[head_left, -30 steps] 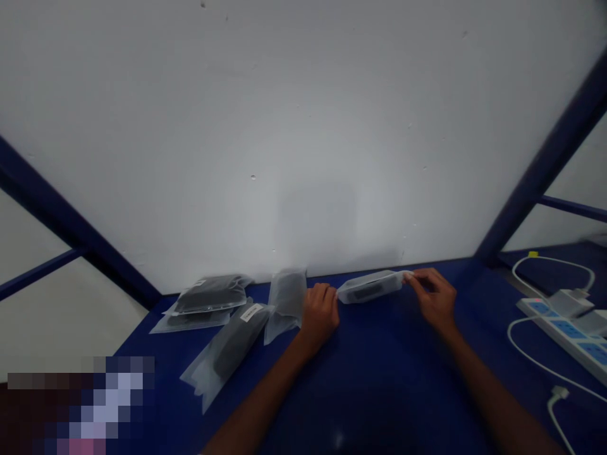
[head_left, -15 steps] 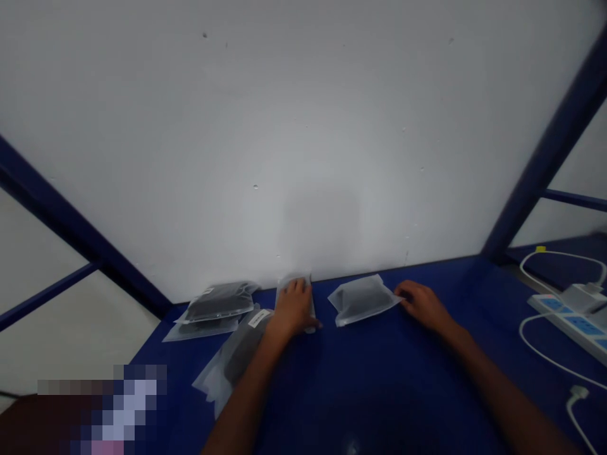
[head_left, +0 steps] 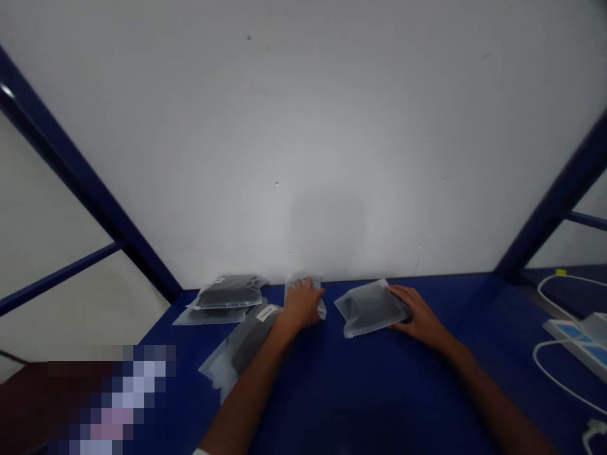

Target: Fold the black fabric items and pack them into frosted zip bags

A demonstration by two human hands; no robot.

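My left hand [head_left: 302, 306] is closed over a small frosted bag [head_left: 290, 284] near the wall, covering most of it. With thumb and fingers on either edge, my right hand [head_left: 416, 319] grips the right end of a frosted bag with dark contents [head_left: 372, 308]. Two more bags with dark contents [head_left: 231, 292] lie stacked at the left. In front of them, partly under my left forearm, are overlapping frosted bags [head_left: 246, 347], the top one bearing a white label [head_left: 267, 312].
The blue table [head_left: 360, 392] meets a pale wall [head_left: 332, 139]. Blue frame bars slant up on both sides. At the right lie a power strip [head_left: 581, 344] and white cables [head_left: 550, 373]. A blurred patch covers the lower left.
My right hand has moved from the bag's corner to a fuller grip on its right end. My left fingers have drawn together round the small bag. The view has shifted slightly.
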